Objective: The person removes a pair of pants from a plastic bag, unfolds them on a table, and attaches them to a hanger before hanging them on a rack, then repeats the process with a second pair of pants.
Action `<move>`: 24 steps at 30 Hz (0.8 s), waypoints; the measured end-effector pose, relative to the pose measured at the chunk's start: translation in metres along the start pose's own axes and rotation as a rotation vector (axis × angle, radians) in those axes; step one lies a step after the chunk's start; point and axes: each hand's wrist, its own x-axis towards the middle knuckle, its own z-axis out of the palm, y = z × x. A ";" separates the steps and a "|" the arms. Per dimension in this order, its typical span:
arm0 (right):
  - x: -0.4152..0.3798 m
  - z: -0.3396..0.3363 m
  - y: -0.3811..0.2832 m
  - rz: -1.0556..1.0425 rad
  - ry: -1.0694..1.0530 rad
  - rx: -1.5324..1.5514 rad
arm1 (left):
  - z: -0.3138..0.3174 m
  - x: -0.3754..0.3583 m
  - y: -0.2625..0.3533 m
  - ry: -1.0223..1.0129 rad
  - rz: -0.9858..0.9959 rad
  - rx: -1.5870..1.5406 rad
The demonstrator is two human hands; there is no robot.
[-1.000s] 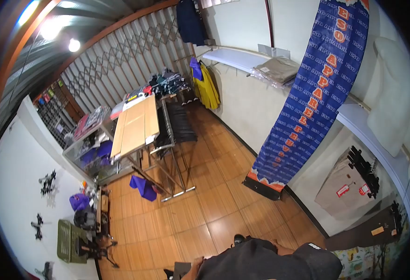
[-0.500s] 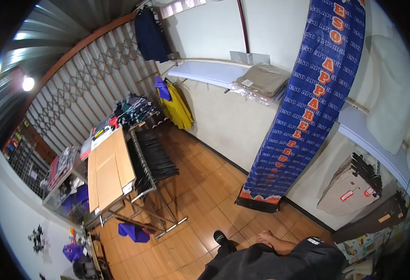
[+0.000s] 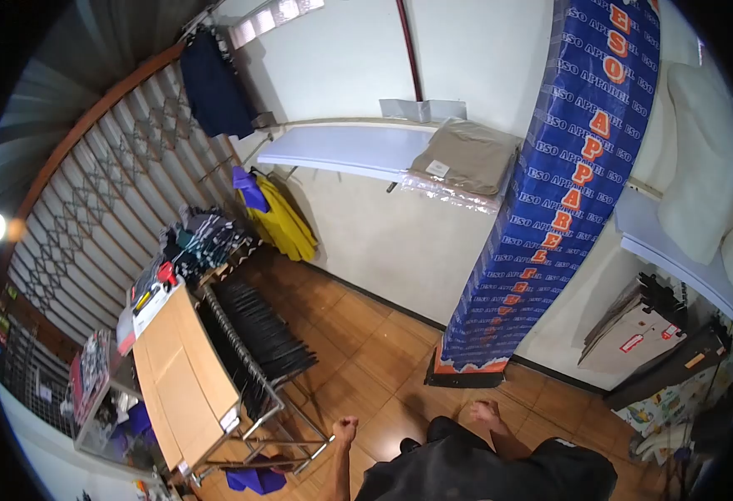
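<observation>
My left hand (image 3: 345,429) is raised at the lower middle of the head view, its fingers curled into a loose fist with nothing visible in it. It is nearest the metal rack (image 3: 306,457) that carries black hangers (image 3: 262,334). To the right, my right hand (image 3: 485,412) is held in front of my dark shirt (image 3: 441,472), fingers curled in and no object showing. Below it is the tiled floor (image 3: 383,359), and the blue lettered banner (image 3: 542,225) stands just beyond. Neither hand touches anything that I can see.
A wooden board (image 3: 182,376) lies atop the rack, with patterned clothes (image 3: 207,238) behind. A white shelf (image 3: 333,150) along the wall holds bagged brown garments (image 3: 462,159). Trousers (image 3: 634,330) hang at right below another shelf (image 3: 675,259). A folding gate (image 3: 107,184) closes off the left.
My view has turned and come nearer to the shelf and banner. My left hand now shows separately beside the rack; before, only hands or a hand near my right forearm showed.
</observation>
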 end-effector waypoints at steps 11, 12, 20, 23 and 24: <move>-0.024 0.106 -0.386 -0.787 0.239 -0.067 | 0.156 0.154 0.358 -0.414 0.509 -0.159; -0.032 0.113 -0.421 -0.865 0.250 -0.088 | 0.167 0.160 0.395 -0.442 0.574 -0.157; -0.009 0.154 -0.590 -1.274 0.417 -0.211 | 0.258 0.203 0.620 -0.478 0.961 -0.154; -0.001 0.169 -0.616 -1.132 0.436 -0.297 | 0.290 0.234 0.664 -0.380 1.070 0.008; 0.002 0.170 -0.623 -1.105 0.445 -0.320 | 0.301 0.248 0.674 -0.340 1.098 0.082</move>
